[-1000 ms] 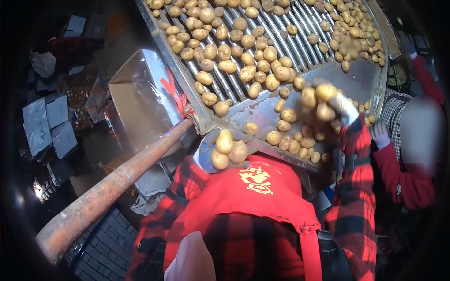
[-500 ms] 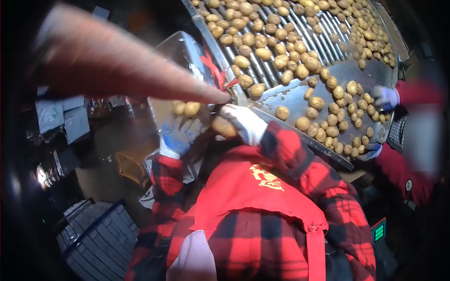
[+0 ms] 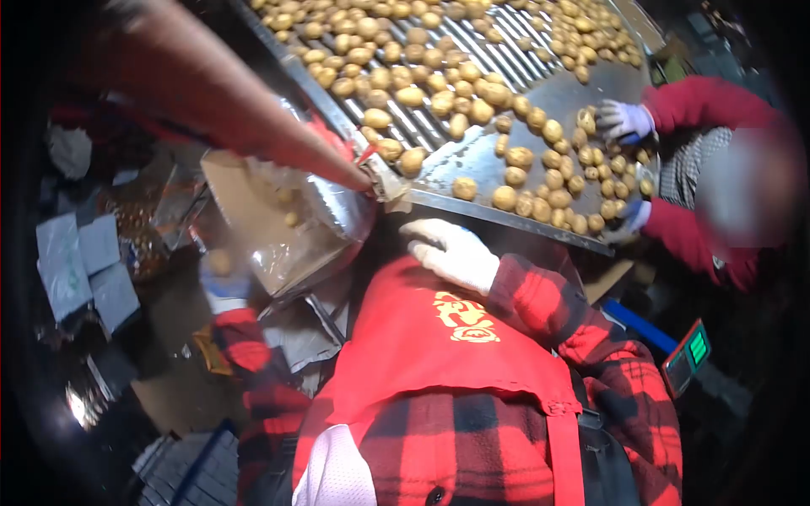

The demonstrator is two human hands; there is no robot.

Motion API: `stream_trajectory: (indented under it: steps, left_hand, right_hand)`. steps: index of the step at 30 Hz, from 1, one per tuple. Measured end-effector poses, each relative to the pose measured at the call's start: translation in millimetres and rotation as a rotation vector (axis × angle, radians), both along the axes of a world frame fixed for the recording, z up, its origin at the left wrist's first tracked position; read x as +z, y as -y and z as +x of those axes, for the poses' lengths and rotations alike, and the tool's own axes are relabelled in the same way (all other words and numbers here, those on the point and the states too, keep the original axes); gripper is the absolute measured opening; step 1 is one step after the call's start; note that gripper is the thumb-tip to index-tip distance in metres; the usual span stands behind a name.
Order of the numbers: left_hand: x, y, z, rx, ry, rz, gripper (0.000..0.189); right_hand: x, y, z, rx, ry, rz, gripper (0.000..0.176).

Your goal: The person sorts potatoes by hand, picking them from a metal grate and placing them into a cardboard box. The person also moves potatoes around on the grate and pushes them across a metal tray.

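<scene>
My left hand (image 3: 224, 288), in a blue and white glove and smeared by motion, is left of a cardboard box (image 3: 234, 196) lined with clear plastic. A blurred potato (image 3: 219, 262) shows at its fingers. My right hand (image 3: 456, 255), in a white glove, is in front of my red apron (image 3: 447, 354) with its fingers partly spread and no potato visible in it. A couple of potatoes (image 3: 290, 218) show inside the box. Many potatoes (image 3: 554, 179) lie on the metal tray (image 3: 439, 173) beyond my right hand.
A roller conveyor (image 3: 434, 126) covered in potatoes slopes to the tray. A reddish pole (image 3: 228, 84) crosses the upper left. Opposite, a co-worker's gloved hand (image 3: 626, 121) reaches over the tray. A scale display (image 3: 688, 358) stands at right; flat packs (image 3: 89, 261) lie at left.
The view has shifted. My left hand has swung out left, away from my right hand. The potato that was in my right hand is no longer there, and its fingers have loosened.
</scene>
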State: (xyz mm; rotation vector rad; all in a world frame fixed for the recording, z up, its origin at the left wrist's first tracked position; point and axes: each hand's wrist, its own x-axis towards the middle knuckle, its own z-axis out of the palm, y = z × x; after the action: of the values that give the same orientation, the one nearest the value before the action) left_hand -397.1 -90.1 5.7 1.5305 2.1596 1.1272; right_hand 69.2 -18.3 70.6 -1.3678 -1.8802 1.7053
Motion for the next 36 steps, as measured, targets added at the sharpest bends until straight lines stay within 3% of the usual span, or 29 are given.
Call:
stream_trajectory:
  steps: [2,3,4,6,8,10,12,14,16,18,19,20,21,22,24,26,27,28,30,31,32,34,35,36]
  left_hand:
    - [-28,3,-74,0.228,0.007,-0.292,0.027]
    - [-20,-13,-79,0.565,0.705,-0.089,0.027]
    - [-12,-27,-81,0.887,1.409,0.106,0.028]
    - [-8,-44,-40,0.511,1.35,0.131,0.031]
    - [-30,-43,-20,-0.4,2.072,-0.276,0.037]
    - [18,-36,102,-0.262,0.84,-0.422,0.043]
    - [10,-21,167,-0.26,1.183,-0.516,0.04]
    - [5,-33,195,-0.369,1.612,-0.981,0.05]
    - [38,-46,247,-0.364,1.533,-1.064,0.053]
    - [44,-63,275,-0.405,1.521,-1.095,0.054]
    - [42,-73,288,-0.42,1.536,-1.063,0.055]
    - [38,-85,302,-0.44,1.549,-1.028,0.055]
    - [34,-99,316,-0.429,1.543,-1.024,0.055]
    - [30,-114,329,-0.454,1.556,-0.977,0.054]
    - [29,-131,351,-0.481,1.563,-0.921,0.053]
    - [38,-145,370,-0.253,1.897,-0.697,0.054]
    - [37,-151,375,-0.123,1.96,-0.699,0.055]
    - [16,-151,371,-0.214,2.086,-0.671,0.055]
    - [-22,-146,356,-0.345,2.081,-0.645,0.052]
    - [-9,-143,359,-0.37,1.583,-0.661,0.046]
    - [-24,-137,370,0.11,1.768,-0.583,0.045]
    - [11,-141,364,0.373,1.975,-0.809,0.047]
    - [2,-139,362,0.367,1.976,-0.814,0.047]
    - [-15,-134,361,0.047,2.055,-0.837,0.051]
  right_hand:
    - [-6,-16,16,-0.005,0.105,0.171,0.043]
    - [-1,-27,16,0.0,0.106,0.311,0.041]
    - [-31,-31,14,-0.063,0.134,0.608,0.041]
    - [-56,-56,8,-0.018,0.335,0.976,0.042]
    - [-73,-50,28,0.016,0.453,0.913,0.046]
    - [-65,-33,76,0.156,0.68,0.681,0.045]
    - [-75,-15,120,0.068,0.565,0.906,0.043]
    - [-51,-17,130,0.034,0.523,0.821,0.041]
    - [-42,-43,134,-0.149,0.414,0.723,0.043]
    - [-36,-96,124,-0.292,0.439,0.803,0.042]
    - [-44,-127,120,-0.325,0.466,0.979,0.045]
    - [-40,-153,111,-0.308,0.574,1.068,0.049]
    - [-62,-181,113,-0.216,0.638,1.068,0.052]
    - [-93,-204,116,-0.152,0.703,1.244,0.048]
    - [-94,-234,119,-0.093,0.533,0.893,0.042]
    - [-72,-216,103,-0.279,0.401,0.936,0.04]
    - [-64,-195,94,-0.235,0.316,0.683,0.042]
    - [-37,-160,81,-0.221,0.323,0.407,0.046]
    - [-40,-115,85,-0.109,-0.123,0.45,0.047]
    - [-40,-105,98,-0.161,0.133,0.558,0.053]
    - [-42,-98,118,-0.205,0.384,0.657,0.059]
    - [-73,-110,161,-0.482,0.768,0.811,0.058]
    - [-75,-121,176,-0.473,0.919,0.832,0.058]
    - [-78,-133,190,-0.462,1.071,0.851,0.058]
